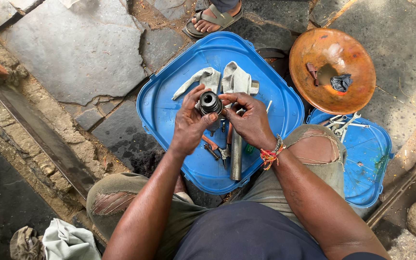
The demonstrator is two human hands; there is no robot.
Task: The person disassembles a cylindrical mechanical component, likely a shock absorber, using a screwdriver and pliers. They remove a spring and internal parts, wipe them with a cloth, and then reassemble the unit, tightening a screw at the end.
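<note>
I hold a dark round metal cylinder part [211, 102] with a hollow centre above a blue plastic tray [164, 110]. My left hand [190, 123] grips its left side. On its right side my right hand [249, 117], with coloured thread bands at the wrist, pinches the rim. Under my hands on the tray lie a long grey metal pipe [236, 156], pliers with orange handles [211, 144] and small metal pieces. Two grey cloth gloves [220, 79] lie on the tray's far side.
An orange rusty metal bowl [332, 70] with a dark rag sits at the right. A second blue tray [367, 159] holds spanners [341, 123]. Another person's sandalled foot [214, 18] stands beyond the tray. Cracked stone slabs surround me; rags [56, 240] lie at lower left.
</note>
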